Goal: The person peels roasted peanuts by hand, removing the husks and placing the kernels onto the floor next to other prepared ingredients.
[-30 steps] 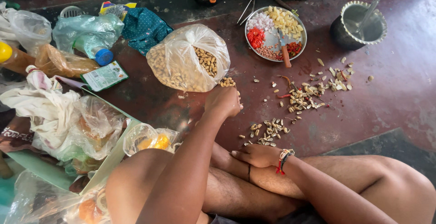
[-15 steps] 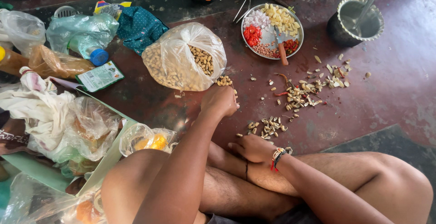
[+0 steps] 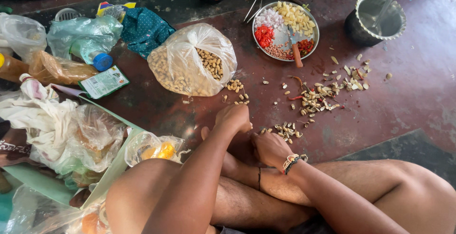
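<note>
Head view looks down on a person sitting cross-legged on a dark red floor (image 3: 408, 101), bare knees and shins filling the bottom of the frame. Just above the crossed legs the right hand (image 3: 270, 147), with a beaded band at its wrist, rests low with its fingers curled under; whether it holds anything cannot be told. The left hand (image 3: 233, 117) lies a little further out, fingers bent down to the floor and knuckles up, so its grip cannot be made out either. Between and just beside the two hands is a small heap of peanut shells (image 3: 287, 130).

To the left of the knees lie crumpled clear bags (image 3: 90, 136), a white cloth (image 3: 35, 115) and a bag with something orange (image 3: 156, 149) inside.

Just past the left hand a few loose peanuts (image 3: 236, 88) sit on the floor, spilled at the mouth of a large clear plastic bag of peanuts (image 3: 190, 60), which lies on its side with its knotted top upward. To the right, well apart from the bag, a wider scatter of shells and husks (image 3: 323, 94) spreads over the floor, with a red chilli (image 3: 298, 81) among them.

Further off stands a round steel plate (image 3: 285, 37) holding chopped red, white and yellow pieces, with a knife (image 3: 295, 49) laid across it. Right of it is a fluted metal pot (image 3: 375, 18) with a utensil handle leaning in it. At the far left are a teal cloth (image 3: 145, 30), a blue-capped bottle (image 3: 97, 59) and a small green packet (image 3: 103, 82).
</note>
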